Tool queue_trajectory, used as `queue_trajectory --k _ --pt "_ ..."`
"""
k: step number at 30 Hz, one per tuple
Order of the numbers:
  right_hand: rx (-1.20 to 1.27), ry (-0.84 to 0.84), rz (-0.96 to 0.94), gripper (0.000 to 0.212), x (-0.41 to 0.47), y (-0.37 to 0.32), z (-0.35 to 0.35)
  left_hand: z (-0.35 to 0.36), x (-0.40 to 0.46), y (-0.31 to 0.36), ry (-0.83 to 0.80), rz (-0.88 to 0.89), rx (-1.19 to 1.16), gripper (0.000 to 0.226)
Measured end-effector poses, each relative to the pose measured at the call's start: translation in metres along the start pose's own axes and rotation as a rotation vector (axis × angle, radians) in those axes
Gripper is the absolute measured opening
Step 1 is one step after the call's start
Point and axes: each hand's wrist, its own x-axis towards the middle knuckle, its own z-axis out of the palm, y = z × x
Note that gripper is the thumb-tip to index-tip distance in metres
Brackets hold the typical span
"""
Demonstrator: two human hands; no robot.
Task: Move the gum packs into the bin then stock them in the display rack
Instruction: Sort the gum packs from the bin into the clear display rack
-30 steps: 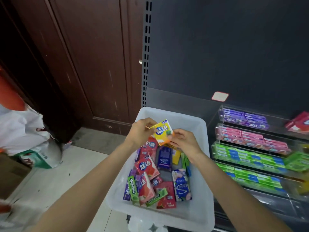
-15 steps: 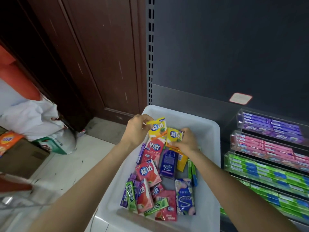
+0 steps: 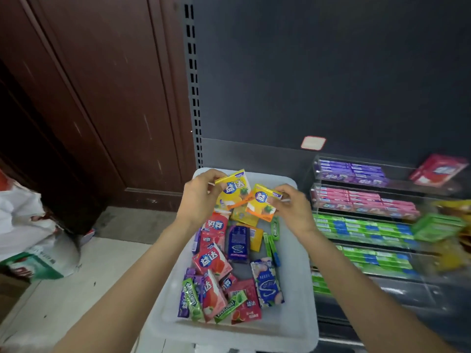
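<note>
Above the bin (image 3: pixel 303 253) of loose gum, the left hand (image 3: pixel 197 197) and right hand (image 3: pixel 293 207) each pinch a yellow pack (image 3: pixel 233 191), so a loose pinch could drop one before the rack (image 3: pixel 362 225).

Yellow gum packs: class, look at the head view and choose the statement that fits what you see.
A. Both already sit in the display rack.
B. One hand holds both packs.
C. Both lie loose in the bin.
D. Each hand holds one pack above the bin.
D: the left hand pinches one yellow gum pack and the right hand pinches the other yellow pack, both raised over the white bin.
</note>
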Motion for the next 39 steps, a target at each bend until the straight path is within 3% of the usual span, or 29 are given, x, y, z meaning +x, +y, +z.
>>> queue_trajectory --k 3,10,21,28,31,33,39 --pt "0.034 0.111 -0.033 0.027 -0.022 -0.009 -0.039 0.016 -0.005 0.027 -0.020 0.092 -0.050 0.016" --pt "0.057 0.335 -0.023 0.027 -0.069 -0.007 -0.134 0.074 -0.018 0.111 -0.236 0.373 -0.029 0.017" --pt "-0.009 0.441 -0.105 0.032 -0.070 0.041 -0.292 0.182 -0.021 0.227 -0.172 0.338 -0.090 0.015" --pt "-0.114 0.333 -0.125 0.036 -0.022 0.088 -0.374 0.251 -0.008 0.269 -0.078 0.231 -0.031 0.015" --pt "-0.186 0.228 -0.149 0.025 -0.003 0.093 -0.384 0.262 -0.005 0.275 -0.052 0.198 -0.004 0.015" --pt "-0.266 0.177 -0.153 0.014 0.007 0.096 -0.383 0.266 -0.003 0.275 -0.031 0.180 0.024 0.016" --pt "-0.657 0.097 -0.308 0.028 0.017 0.104 -0.379 0.271 0.002 0.276 0.015 0.138 0.066 0.016"
